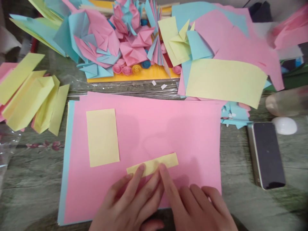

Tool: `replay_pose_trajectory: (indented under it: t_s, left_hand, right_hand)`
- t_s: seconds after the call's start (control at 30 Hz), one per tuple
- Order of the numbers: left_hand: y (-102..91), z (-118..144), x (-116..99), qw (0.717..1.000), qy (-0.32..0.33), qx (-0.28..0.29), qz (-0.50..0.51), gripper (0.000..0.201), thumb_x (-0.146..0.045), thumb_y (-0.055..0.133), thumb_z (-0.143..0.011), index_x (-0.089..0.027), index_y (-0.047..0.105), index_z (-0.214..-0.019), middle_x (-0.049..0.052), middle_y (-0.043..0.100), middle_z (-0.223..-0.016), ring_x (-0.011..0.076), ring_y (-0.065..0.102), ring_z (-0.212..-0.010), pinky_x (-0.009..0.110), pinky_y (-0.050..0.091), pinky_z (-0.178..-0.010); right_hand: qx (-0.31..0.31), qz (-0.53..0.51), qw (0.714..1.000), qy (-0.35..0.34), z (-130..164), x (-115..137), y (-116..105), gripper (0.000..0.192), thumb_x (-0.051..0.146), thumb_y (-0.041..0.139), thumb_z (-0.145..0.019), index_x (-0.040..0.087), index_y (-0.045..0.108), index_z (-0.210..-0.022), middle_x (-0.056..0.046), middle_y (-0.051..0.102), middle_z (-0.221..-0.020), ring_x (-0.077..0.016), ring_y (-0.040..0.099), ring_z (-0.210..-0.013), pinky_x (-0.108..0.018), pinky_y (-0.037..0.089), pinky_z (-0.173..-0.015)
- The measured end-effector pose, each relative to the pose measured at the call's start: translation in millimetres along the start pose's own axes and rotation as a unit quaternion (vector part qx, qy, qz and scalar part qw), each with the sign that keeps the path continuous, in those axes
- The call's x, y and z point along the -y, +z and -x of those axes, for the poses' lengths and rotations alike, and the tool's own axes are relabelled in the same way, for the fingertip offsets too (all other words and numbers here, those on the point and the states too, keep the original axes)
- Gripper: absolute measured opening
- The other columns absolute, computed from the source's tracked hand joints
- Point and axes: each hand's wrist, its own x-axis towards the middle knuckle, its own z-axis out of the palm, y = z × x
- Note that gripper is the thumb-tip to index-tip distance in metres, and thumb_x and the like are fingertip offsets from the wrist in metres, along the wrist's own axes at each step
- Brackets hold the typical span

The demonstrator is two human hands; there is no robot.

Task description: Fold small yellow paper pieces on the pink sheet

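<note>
A narrow folded strip of yellow paper [154, 163] lies at a slant near the front of a stack of pink paper sheets [156, 128]. My left hand [130, 202] rests on it with fingers stretched out, their tips pressing the strip's left half and lower edge. With its index finger extended, my right hand [197, 208] touches the strip right of its middle; its other fingers are loosely bent, holding nothing visible. Left of the strip, a flat yellow paper rectangle [103, 138] lies on the pink sheets. Blue sheets show at the stack's left edge.
Folded yellow papers [31, 96] lie at left. Behind the stack, pink and blue paper flowers [134, 45] cover a yellow board [144, 76]. Loose coloured sheets, with a yellow sheet [223, 80] on top, sit back right. A phone [268, 155] and white oval object [285, 125] are at right.
</note>
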Motion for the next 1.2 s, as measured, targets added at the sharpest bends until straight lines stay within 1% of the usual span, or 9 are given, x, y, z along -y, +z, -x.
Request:
replay_pose_trajectory:
  t_s: [0.2, 0.43, 0.6, 0.67, 0.77, 0.93, 1.03, 1.13, 1.2]
  left_hand:
    - [-2.8, -1, -2, 1.0, -0.015, 0.005, 0.0, 0.052, -0.063, 0.036, -0.083, -0.032, 0.048, -0.123, -0.011, 0.038, -0.139, 0.0221, 0.036, -0.12, 0.038, 0.032, -0.084]
    - [-4.5, -1, -3, 1.0, -0.01, 0.008, 0.004, 0.054, -0.061, 0.037, -0.083, -0.029, 0.047, -0.125, -0.008, 0.043, -0.137, 0.0231, 0.036, -0.122, 0.038, 0.031, -0.086]
    - [-8.6, 5, -3, 1.0, 0.013, 0.006, -0.027, 0.057, -0.057, 0.041, -0.084, -0.021, 0.046, -0.127, 0.001, 0.048, -0.133, 0.0269, 0.038, -0.123, 0.041, 0.028, -0.097]
    - [-12.3, 10, -5, 0.999, 0.003, 0.007, -0.042, 0.057, -0.056, 0.041, -0.084, -0.019, 0.045, -0.127, 0.004, 0.048, -0.133, 0.0292, 0.038, -0.123, 0.044, 0.026, -0.101]
    - [-19.6, 20, -8, 0.997, -0.028, 0.008, -0.068, 0.058, -0.054, 0.04, -0.085, -0.016, 0.044, -0.128, 0.008, 0.048, -0.132, 0.0312, 0.038, -0.123, 0.048, 0.023, -0.104]
    - [-29.2, 29, -16, 0.994, -0.065, -0.008, -0.084, 0.054, -0.05, 0.042, -0.086, -0.012, 0.048, -0.124, 0.012, 0.055, -0.124, 0.0285, 0.042, -0.12, 0.047, 0.019, -0.107]
    - [-31.0, 28, -19, 0.994, -0.07, -0.027, -0.082, 0.047, -0.045, 0.043, -0.087, -0.012, 0.052, -0.119, 0.013, 0.059, -0.118, 0.0258, 0.047, -0.113, 0.046, 0.021, -0.104]
    - [-30.0, 24, -15, 0.992, -0.076, -0.059, -0.082, 0.037, -0.035, 0.045, -0.089, -0.01, 0.055, -0.114, 0.013, 0.062, -0.112, 0.0234, 0.052, -0.104, 0.044, 0.028, -0.098]
    - [-27.5, 19, -7, 0.992, -0.07, -0.074, -0.071, 0.026, -0.024, 0.046, -0.088, -0.01, 0.058, -0.106, 0.011, 0.064, -0.102, 0.021, 0.054, -0.094, 0.043, 0.032, -0.093]
  right_hand:
    - [0.013, 0.018, 1.0, 0.007, 9, -2, 5, 0.04, 0.012, 0.039, -0.084, 0.012, 0.05, -0.123, 0.0, 0.051, -0.054, -0.0118, 0.041, -0.051, -0.032, 0.029, -0.058]
    - [0.012, 0.053, 0.998, -0.023, 8, -1, 5, 0.042, 0.009, 0.04, -0.081, 0.01, 0.052, -0.121, -0.003, 0.056, -0.06, -0.0124, 0.041, -0.052, -0.033, 0.03, -0.059]
    - [0.017, 0.058, 0.998, -0.018, 9, 2, 6, 0.042, 0.007, 0.042, -0.078, 0.005, 0.052, -0.118, -0.003, 0.053, -0.057, -0.0136, 0.043, -0.052, -0.033, 0.03, -0.059]
    - [0.019, 0.062, 0.998, -0.02, 9, 3, 5, 0.044, 0.006, 0.044, -0.075, 0.002, 0.051, -0.118, -0.002, 0.05, -0.055, -0.0139, 0.044, -0.051, -0.033, 0.031, -0.059]
    - [0.024, 0.06, 0.998, -0.017, 8, 4, 5, 0.047, 0.004, 0.045, -0.072, 0.001, 0.051, -0.118, 0.0, 0.049, -0.053, -0.0146, 0.045, -0.051, -0.034, 0.031, -0.059]
    - [-0.002, 0.054, 0.999, -0.002, 5, 6, 2, 0.048, 0.002, 0.043, -0.068, 0.002, 0.052, -0.116, 0.001, 0.047, -0.049, -0.0158, 0.044, -0.046, -0.033, 0.028, -0.056]
    - [0.001, 0.058, 0.998, 0.005, 4, 8, 1, 0.047, 0.002, 0.044, -0.067, 0.005, 0.055, -0.113, 0.001, 0.048, -0.048, -0.016, 0.044, -0.046, -0.033, 0.027, -0.055]
    - [0.01, 0.057, 0.998, 0.014, 3, 6, 0, 0.043, 0.002, 0.048, -0.068, 0.007, 0.058, -0.109, 0.001, 0.051, -0.049, -0.0155, 0.047, -0.047, -0.033, 0.026, -0.057]
    - [0.004, 0.042, 0.999, 0.017, 2, 2, 0, 0.04, 0.004, 0.051, -0.07, 0.009, 0.059, -0.11, 0.001, 0.053, -0.051, -0.0143, 0.049, -0.049, -0.032, 0.026, -0.059]
